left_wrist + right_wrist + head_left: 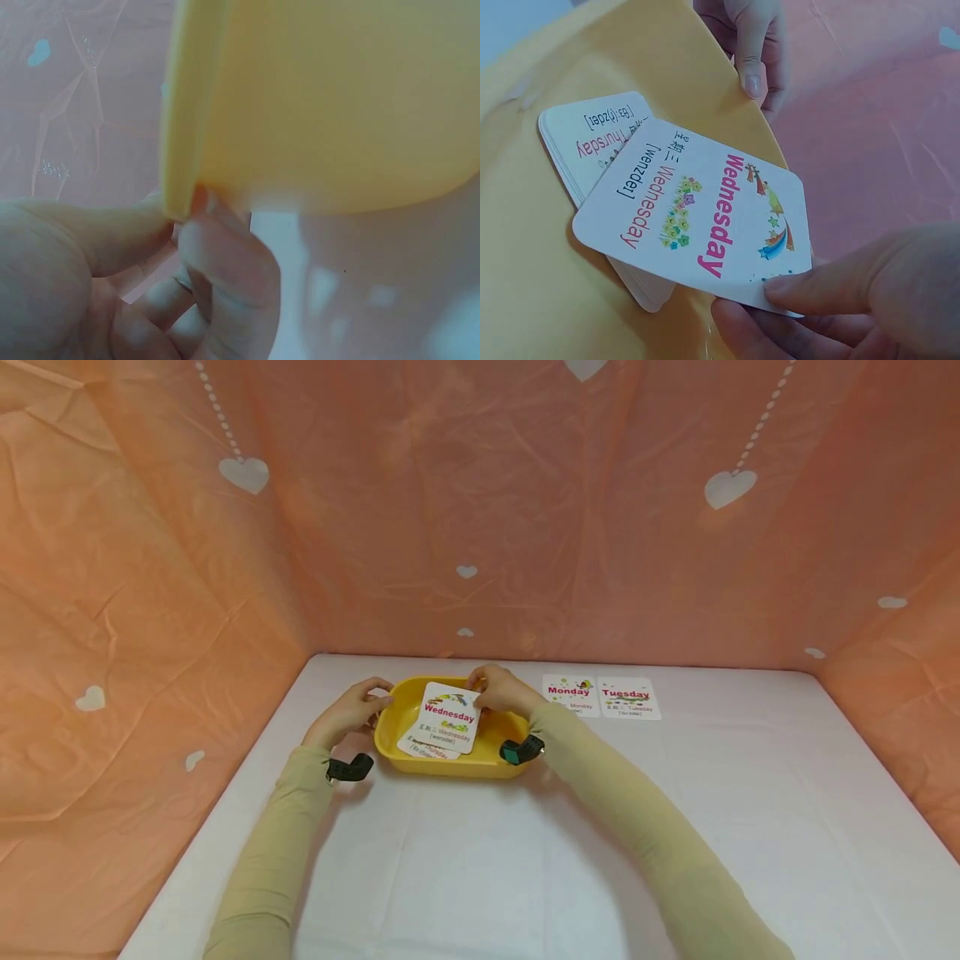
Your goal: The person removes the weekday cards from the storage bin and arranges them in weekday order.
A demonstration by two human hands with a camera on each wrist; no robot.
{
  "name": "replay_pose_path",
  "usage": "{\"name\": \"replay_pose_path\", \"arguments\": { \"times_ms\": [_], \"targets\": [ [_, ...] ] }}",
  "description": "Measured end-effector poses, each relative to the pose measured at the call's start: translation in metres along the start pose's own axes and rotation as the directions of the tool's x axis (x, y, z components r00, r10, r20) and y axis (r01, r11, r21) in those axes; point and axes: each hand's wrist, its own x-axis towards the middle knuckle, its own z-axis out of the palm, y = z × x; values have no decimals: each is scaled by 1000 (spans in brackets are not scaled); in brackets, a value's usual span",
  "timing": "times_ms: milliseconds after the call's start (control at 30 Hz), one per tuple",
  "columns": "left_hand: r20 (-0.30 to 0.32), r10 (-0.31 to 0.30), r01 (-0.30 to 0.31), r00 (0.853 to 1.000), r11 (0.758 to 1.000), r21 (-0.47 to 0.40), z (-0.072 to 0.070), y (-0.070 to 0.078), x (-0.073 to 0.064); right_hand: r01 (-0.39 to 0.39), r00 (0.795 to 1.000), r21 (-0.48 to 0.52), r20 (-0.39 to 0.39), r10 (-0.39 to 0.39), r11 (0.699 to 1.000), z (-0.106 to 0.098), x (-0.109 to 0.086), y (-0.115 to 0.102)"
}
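Observation:
My right hand (504, 690) pinches the Wednesday card (450, 718) by one corner, thumb on its printed face in the right wrist view. The card is tilted above a stack with the Thursday card (600, 139) on top, lying in the yellow tray (390, 739). With thumb and fingers, my left hand (347, 712) pinches the tray's left rim. The left wrist view shows this grip on the rim close up, beside the tray's outer wall (337, 105). Part of the Thursday card is hidden under the Wednesday card.
To the right of the tray, a Monday card (570, 695) and a Tuesday card (628, 699) lie face up side by side on the white tabletop (480, 868). An orange cloth (525, 527) with white hearts hangs behind the table and at both sides.

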Motion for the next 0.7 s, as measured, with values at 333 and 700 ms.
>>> {"name": "replay_pose_path", "arguments": {
  "times_ms": [333, 700],
  "targets": [
    [-2, 9, -9, 1000, 1000, -3, 0, -2, 1, 0, 1000, 23, -1, 0, 1000, -3, -3, 6],
    [4, 0, 1, 1000, 1000, -29, -1, 1, 1, 15, 1000, 95, 10, -16, 995, -17, -9, 5]
  ]
}}
